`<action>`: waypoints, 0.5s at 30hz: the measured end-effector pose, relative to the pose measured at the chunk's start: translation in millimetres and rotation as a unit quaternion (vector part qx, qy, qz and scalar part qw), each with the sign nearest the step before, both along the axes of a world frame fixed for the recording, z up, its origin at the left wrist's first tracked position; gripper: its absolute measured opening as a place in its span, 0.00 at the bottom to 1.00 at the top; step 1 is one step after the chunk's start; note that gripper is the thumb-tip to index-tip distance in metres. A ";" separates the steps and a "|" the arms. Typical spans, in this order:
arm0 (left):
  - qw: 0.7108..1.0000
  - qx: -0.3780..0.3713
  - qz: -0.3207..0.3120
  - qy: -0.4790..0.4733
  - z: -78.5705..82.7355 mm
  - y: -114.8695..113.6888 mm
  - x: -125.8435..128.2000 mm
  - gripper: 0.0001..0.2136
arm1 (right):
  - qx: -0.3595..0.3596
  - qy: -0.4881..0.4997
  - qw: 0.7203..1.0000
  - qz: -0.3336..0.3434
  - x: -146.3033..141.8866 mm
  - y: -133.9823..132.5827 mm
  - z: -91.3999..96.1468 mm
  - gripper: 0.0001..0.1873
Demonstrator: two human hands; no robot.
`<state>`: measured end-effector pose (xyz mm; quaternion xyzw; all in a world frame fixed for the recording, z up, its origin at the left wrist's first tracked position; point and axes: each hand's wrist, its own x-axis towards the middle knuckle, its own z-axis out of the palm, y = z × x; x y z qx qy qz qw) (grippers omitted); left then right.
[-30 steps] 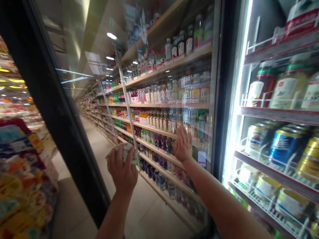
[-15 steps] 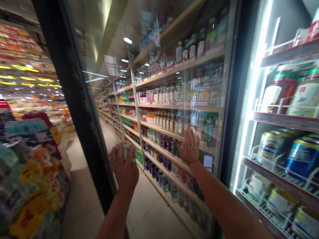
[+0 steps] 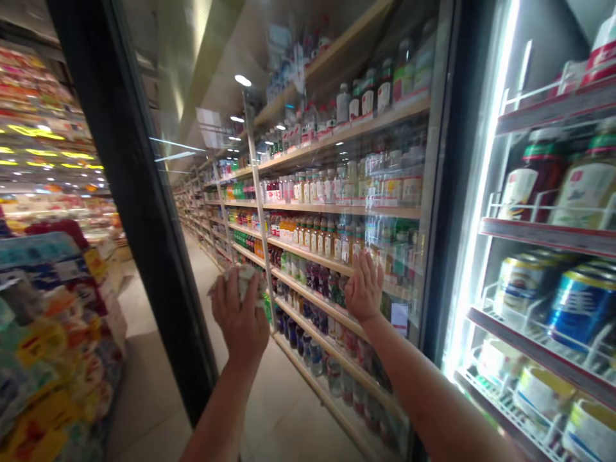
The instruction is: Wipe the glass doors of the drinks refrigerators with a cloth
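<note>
An open glass cooler door (image 3: pixel 308 77) with a black frame (image 3: pixel 129 192) stands in front of me. My left hand (image 3: pixel 240 314) presses a crumpled pale cloth (image 3: pixel 243 279) against the glass, fingers closed over it. My right hand (image 3: pixel 364 289) lies flat on the glass further right, fingers stretched out and holding nothing. Through the glass I see long aisle shelves of bottled drinks (image 3: pixel 317 237).
At the right the lit cooler interior holds wire racks (image 3: pixel 539 321) with blue and gold cans and tall bottles (image 3: pixel 534 173) above. Bagged goods in bright colours (image 3: pixel 43 333) are stacked at the left. A tiled aisle floor (image 3: pixel 283 417) runs ahead.
My view shifted right and slightly back. The left hand with the cloth moved a little on the glass; the right hand stayed flat in nearly the same spot.
</note>
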<state>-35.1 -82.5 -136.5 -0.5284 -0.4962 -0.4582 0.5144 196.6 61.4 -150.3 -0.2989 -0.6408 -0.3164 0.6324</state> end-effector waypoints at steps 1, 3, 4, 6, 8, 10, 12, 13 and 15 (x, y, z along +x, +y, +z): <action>1.000 -0.005 0.001 -0.006 -8.6 0.8 5.4 0.29 | 0.000 -0.002 1.000 0.001 -0.1 0.1 -0.1 0.37; 0.999 -0.048 -0.013 0.010 -33.8 1.6 20.0 0.29 | 0.002 -0.002 1.000 0.002 -0.3 0.5 -0.2 0.37; 0.995 -0.087 -0.032 0.039 -45.2 1.6 26.3 0.28 | 0.003 -0.002 1.000 0.002 -0.4 0.8 -0.2 0.37; 0.984 -0.140 -0.062 0.092 -53.9 0.9 31.1 0.27 | 0.004 -0.003 1.000 0.001 -0.5 1.1 -0.1 0.37; 0.984 -0.133 -0.060 0.102 -39.8 -0.2 22.9 0.24 | 0.002 -0.004 1.000 -0.001 -0.6 1.1 0.2 0.37; 0.995 -0.081 -0.032 0.057 -13.1 -1.3 7.0 0.23 | -0.002 -0.006 1.000 -0.004 -0.9 0.9 0.6 0.36; 0.999 -0.037 -0.014 0.000 6.4 -2.0 -6.3 0.24 | -0.004 -0.004 1.000 -0.007 -1.3 0.8 0.9 0.36; 0.999 -0.024 -0.009 -0.019 8.3 -2.2 -9.2 0.25 | -0.005 -0.004 1.000 -0.007 -1.7 1.0 0.9 0.36; 0.999 -0.024 -0.007 -0.030 -6.2 -1.8 -6.0 0.26 | -0.005 -0.001 1.000 -0.008 -2.6 1.5 0.9 0.36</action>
